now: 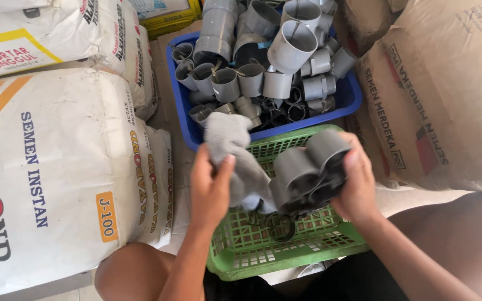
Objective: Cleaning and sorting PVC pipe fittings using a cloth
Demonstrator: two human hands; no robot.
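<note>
The left hand (210,187) is closed on a grey cloth (235,159). The thumb sits on top of the cloth & the cloth hangs down past the palm. The right hand (357,187) is closed on a bunch of grey pipe bits (308,173), short round tubes stuck together. The fingers wrap the right side of the bunch. The cloth touches the left side of the bunch, between the 2 hands.

Both hands are over a green basket (285,253) w/ holes in it. The basket is near the person, in the middle. A few dark rings (279,226) lie in the bottom of it, under the hands.

Just past the green basket, farther away, is a blue tub (182,97). It is full of more grey pipe bits (277,61), big & small, piled high.

On the left are big white sacks (57,161), stacked side by side. On the right are brown sacks (436,95). The tub & basket sit between the sacks.

The person's bare knees show at the near edge, 1 on the left (132,273) & 1 on the right (464,234).
</note>
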